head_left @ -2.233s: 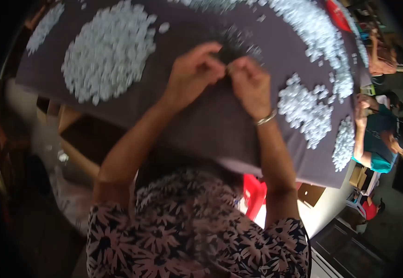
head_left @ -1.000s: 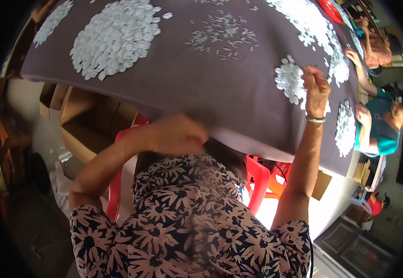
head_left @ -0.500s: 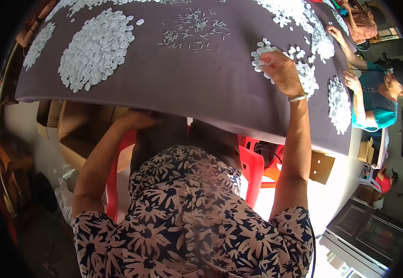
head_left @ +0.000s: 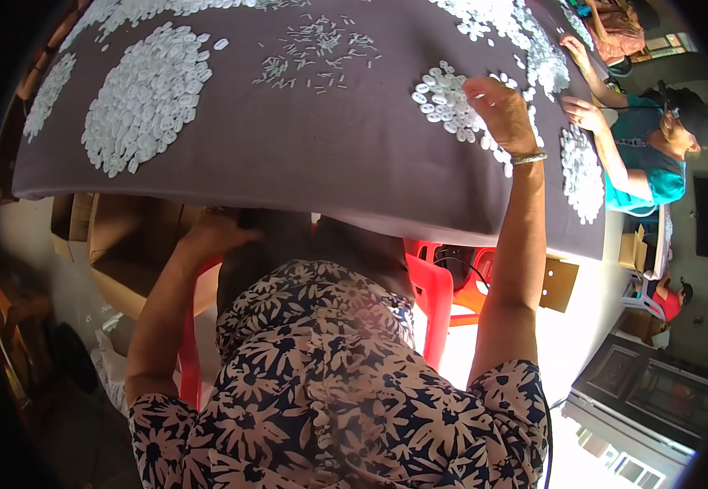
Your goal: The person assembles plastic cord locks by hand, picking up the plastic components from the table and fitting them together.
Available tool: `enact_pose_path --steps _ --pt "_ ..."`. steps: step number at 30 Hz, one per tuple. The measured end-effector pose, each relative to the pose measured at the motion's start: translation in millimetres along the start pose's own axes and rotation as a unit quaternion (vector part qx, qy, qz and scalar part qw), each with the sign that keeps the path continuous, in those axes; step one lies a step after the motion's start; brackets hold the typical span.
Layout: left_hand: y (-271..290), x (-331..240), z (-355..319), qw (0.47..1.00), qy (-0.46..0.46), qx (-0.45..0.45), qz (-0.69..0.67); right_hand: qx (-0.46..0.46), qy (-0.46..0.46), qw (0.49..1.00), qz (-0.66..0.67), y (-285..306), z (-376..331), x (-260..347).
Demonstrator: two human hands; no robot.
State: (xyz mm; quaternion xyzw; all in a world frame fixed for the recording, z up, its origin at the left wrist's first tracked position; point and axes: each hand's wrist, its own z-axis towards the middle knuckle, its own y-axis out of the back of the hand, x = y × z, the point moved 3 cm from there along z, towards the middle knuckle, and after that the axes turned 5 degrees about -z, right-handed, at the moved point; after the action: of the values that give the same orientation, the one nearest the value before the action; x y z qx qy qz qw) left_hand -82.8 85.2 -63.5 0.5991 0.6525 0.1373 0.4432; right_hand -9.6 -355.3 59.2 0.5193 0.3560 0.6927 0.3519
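Note:
My right hand [head_left: 502,116], a bracelet at its wrist, is above the right part of the table. Its fingers are curled with the tips close together, and whatever they may hold is too small to make out. Below and beside it lies a loose pile of small white oval pieces [head_left: 444,99], partly hidden by the hand. Low by my lap, at the table's near edge, my left hand [head_left: 219,235] rests with its fingers stretched out in shadow, and nothing shows in it.
A large heap of white oval pieces [head_left: 146,98] lies left on the dark tablecloth [head_left: 305,155]. Thin short sticks [head_left: 321,49] are scattered at the far middle. A co-worker [head_left: 647,155] sits right, near another white pile [head_left: 580,175]. Cardboard boxes [head_left: 126,244] stand below left.
My right hand has risen slightly and shifted over the pile, uncovering more white pieces on its left. The whole view has shifted a little. My left hand stays by my lap.

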Motion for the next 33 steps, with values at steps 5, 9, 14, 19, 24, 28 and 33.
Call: enact_pose_path --steps 5,9,14,19,24,28,33 --pt "3 -3 -15 0.978 -0.189 -0.073 0.055 0.017 -0.047 0.998 0.035 10 -6 -32" --pt "-6 -19 -35 0.977 -0.008 0.198 -0.086 0.028 -0.038 0.999 0.007 0 -5 -16" --pt "4 -60 -46 0.961 -0.268 0.063 0.0 0.09 -0.031 0.995 0.015 -20 16 15" --pt "39 -124 -49 0.918 -0.342 0.086 -0.179 0.015 0.004 0.998 -0.063 -17 18 23" --pt "41 -125 -35 0.903 -0.353 -0.013 -0.244 0.047 0.028 0.998 0.025 -26 18 49" --pt "34 -129 -28 0.899 -0.355 0.017 -0.256 0.084 0.054 0.995 -0.005 -43 32 52" --pt "30 -124 -20 0.89 -0.358 0.045 -0.278 0.171 -0.085 0.982 0.0 -44 43 63"
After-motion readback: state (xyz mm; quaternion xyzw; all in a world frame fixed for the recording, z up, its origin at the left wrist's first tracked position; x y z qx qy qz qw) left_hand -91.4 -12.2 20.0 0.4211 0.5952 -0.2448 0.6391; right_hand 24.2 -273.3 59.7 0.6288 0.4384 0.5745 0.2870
